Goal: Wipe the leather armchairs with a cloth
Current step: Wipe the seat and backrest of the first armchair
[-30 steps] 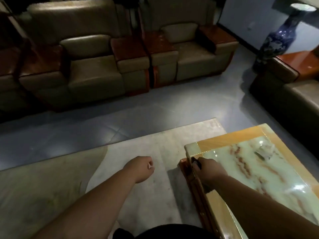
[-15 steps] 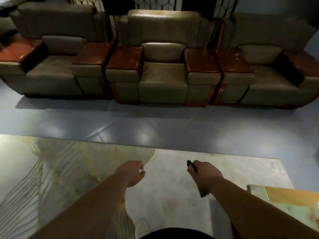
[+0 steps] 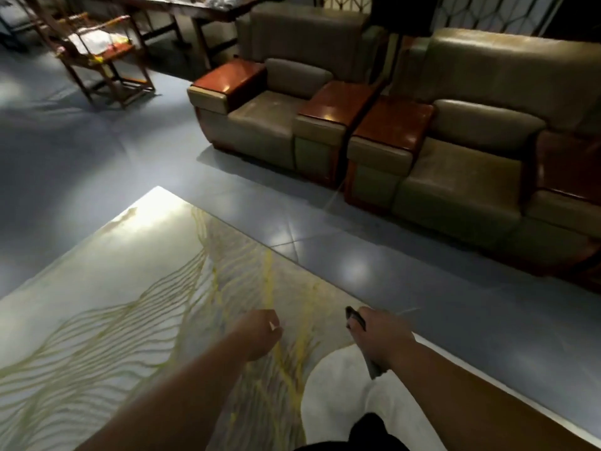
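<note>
Two olive-tan leather armchairs with red-brown wooden armrest tops stand side by side at the far right: one (image 3: 270, 122) in the middle, another (image 3: 461, 177) to its right. My right hand (image 3: 377, 333) grips a dark cloth (image 3: 356, 317), whose ends show above the knuckles and below the wrist. My left hand (image 3: 260, 333) hangs loosely curled and holds nothing. Both hands are over the rug, well short of the chairs.
A pale rug (image 3: 136, 288) with yellow wavy lines covers the floor under me. Grey-blue tiles (image 3: 325, 242) lie between rug and armchairs. A wooden chair (image 3: 97, 50) and a long dark table (image 3: 201, 8) stand at the far left.
The view has swung left: the marble coffee table left the frame, and the armchairs now sit to the right. Both hands keep their pose, the cloth still in my right hand.
</note>
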The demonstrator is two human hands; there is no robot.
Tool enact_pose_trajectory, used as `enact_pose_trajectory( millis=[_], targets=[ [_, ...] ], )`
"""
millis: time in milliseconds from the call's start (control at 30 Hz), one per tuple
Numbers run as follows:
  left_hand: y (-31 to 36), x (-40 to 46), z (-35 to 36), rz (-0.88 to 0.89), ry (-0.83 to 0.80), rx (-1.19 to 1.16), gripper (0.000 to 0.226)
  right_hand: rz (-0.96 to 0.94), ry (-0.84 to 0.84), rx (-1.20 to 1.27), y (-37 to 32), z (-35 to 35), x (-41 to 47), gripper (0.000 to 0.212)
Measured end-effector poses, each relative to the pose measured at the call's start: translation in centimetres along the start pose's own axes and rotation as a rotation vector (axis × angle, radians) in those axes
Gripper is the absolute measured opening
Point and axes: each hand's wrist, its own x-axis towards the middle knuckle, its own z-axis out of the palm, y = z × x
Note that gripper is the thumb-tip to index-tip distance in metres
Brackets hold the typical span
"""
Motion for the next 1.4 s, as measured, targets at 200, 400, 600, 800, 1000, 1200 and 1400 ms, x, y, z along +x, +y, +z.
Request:
enact_pose_trajectory(
  millis=[200, 400, 600, 800, 1000, 1200, 1400],
  targets=[
    [-2.9, 1.5, -2.3, -0.050, 0.013, -0.040, 0.025, -0.133, -0.078, -0.023, -4.3, -1.8, 6.9, 0.035],
    [-4.3, 8.8, -7.0, -0.173, 0.031, -0.050, 0.030, -0.217, -0.134, -0.023, -6.8, -6.2, 16.2, 0.034],
    [-2.0, 17.1, -12.9, -0.207, -0.007, -0.030, 0.035, -0.204, -0.160, -0.013, -6.3, -13.4, 26.8, 0.043],
    [-0.5, 24.1, -17.8, -0.228, 0.050, -0.090, 0.035, -0.284, -0.104, -0.008, -9.8, -18.9, 36.9, 0.044],
    [-4.5, 28.8, -20.9, -0.324, 0.053, -0.160, 0.035, -0.400, -0.163, -0.034, -15.9, -20.1, 42.5, 0.038],
    [-10.4, 35.1, -26.5, -0.357, 0.073, -0.224, 0.034, -0.407, -0.230, -0.068, -22.3, -21.5, 49.5, 0.041],
    [-16.6, 43.1, -33.9, -0.312, 0.061, -0.211, 0.037, -0.388, -0.239, -0.120, -30.2, -24.1, 58.7, 0.036]
  ],
)
